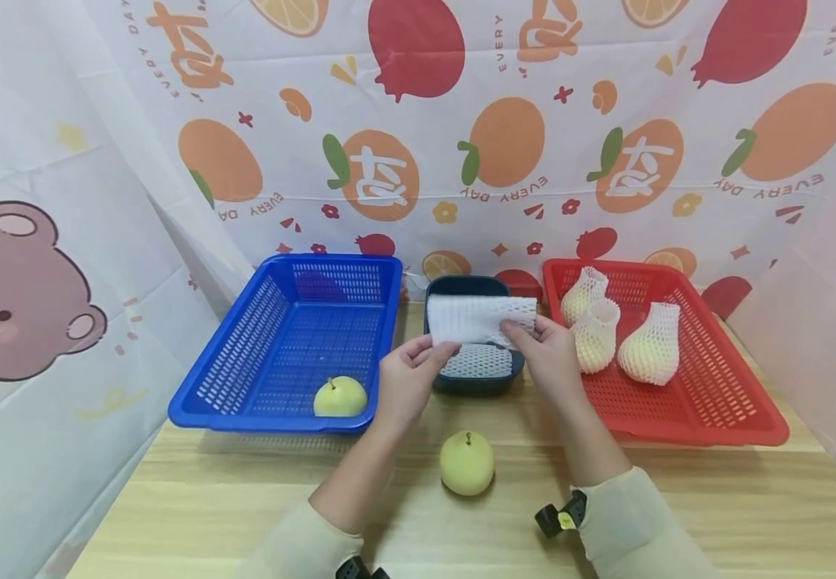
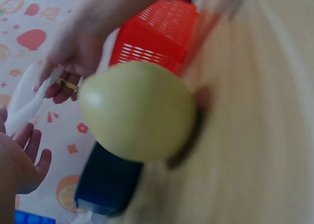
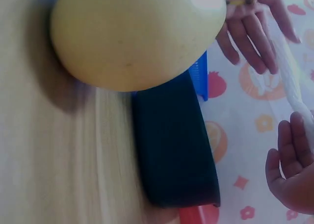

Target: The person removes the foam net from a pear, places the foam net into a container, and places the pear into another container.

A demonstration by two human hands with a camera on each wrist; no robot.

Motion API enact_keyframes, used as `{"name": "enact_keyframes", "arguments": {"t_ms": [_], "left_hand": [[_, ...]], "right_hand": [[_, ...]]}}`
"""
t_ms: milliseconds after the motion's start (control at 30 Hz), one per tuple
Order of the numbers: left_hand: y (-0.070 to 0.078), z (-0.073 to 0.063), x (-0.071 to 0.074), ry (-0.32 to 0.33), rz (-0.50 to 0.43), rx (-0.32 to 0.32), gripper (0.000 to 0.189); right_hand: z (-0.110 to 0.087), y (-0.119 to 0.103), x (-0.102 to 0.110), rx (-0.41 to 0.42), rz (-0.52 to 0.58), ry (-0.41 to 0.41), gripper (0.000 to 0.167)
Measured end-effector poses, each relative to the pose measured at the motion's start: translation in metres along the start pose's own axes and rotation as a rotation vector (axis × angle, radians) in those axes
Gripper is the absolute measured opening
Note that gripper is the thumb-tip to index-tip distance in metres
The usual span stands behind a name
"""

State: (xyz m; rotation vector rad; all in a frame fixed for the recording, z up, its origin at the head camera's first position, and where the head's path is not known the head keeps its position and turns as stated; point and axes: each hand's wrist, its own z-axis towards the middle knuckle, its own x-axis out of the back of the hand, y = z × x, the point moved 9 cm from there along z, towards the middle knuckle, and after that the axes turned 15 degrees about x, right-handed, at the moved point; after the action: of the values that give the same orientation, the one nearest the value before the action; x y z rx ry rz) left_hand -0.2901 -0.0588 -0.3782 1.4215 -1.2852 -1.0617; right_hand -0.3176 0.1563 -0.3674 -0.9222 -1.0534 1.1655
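Note:
A flattened white foam fruit net (image 1: 472, 318) is stretched between my two hands in the head view. My left hand (image 1: 409, 378) pinches its lower left corner between thumb and fingertips. At its right end, my right hand (image 1: 551, 358) holds it with the thumb across the front. Below the net stands a dark green basket (image 1: 470, 388), partly covered by it, with more white foam netting (image 1: 477, 362) inside. On the table nearer to me sits a bare yellow-green pear (image 1: 467, 464), stem up, which looms large in both wrist views.
A blue basket (image 1: 273, 420) on the left holds another bare pear (image 1: 341, 397) in its near right corner. The red basket (image 1: 715, 430) on the right holds three pears in foam nets (image 1: 649, 346). Behind the baskets hangs a fruit-print cloth (image 1: 418, 233).

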Motion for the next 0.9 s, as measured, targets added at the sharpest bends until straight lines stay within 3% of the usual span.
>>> {"name": "enact_keyframes", "arguments": {"t_ms": [100, 300, 400, 500, 600, 700, 900], "left_hand": [[-0.011, -0.003, -0.001, -0.082, 0.092, 0.007, 0.045], [-0.031, -0.025, -0.018, -0.42, 0.429, -0.028, 0.048], [-0.04, -0.035, -0.024, -0.543, 0.572, -0.042, 0.051], [-0.047, -0.042, -0.03, -0.637, 0.645, -0.077, 0.056], [-0.051, -0.045, -0.036, -0.679, 0.707, -0.138, 0.058], [-0.052, -0.047, -0.039, -0.681, 0.742, -0.187, 0.057], [-0.051, -0.048, -0.038, -0.667, 0.767, -0.218, 0.052]], "right_hand": [[0.012, 0.011, -0.005, -0.049, -0.072, 0.025, 0.066], [0.037, 0.034, -0.011, -0.063, -0.241, 0.063, 0.057], [0.049, 0.044, -0.018, -0.072, -0.327, 0.039, 0.049], [0.061, 0.049, -0.029, -0.075, -0.388, -0.022, 0.043], [0.071, 0.05, -0.04, -0.078, -0.418, -0.083, 0.042], [0.076, 0.053, -0.048, -0.102, -0.457, -0.145, 0.048], [0.085, 0.059, -0.057, -0.099, -0.688, -0.245, 0.057]]}}
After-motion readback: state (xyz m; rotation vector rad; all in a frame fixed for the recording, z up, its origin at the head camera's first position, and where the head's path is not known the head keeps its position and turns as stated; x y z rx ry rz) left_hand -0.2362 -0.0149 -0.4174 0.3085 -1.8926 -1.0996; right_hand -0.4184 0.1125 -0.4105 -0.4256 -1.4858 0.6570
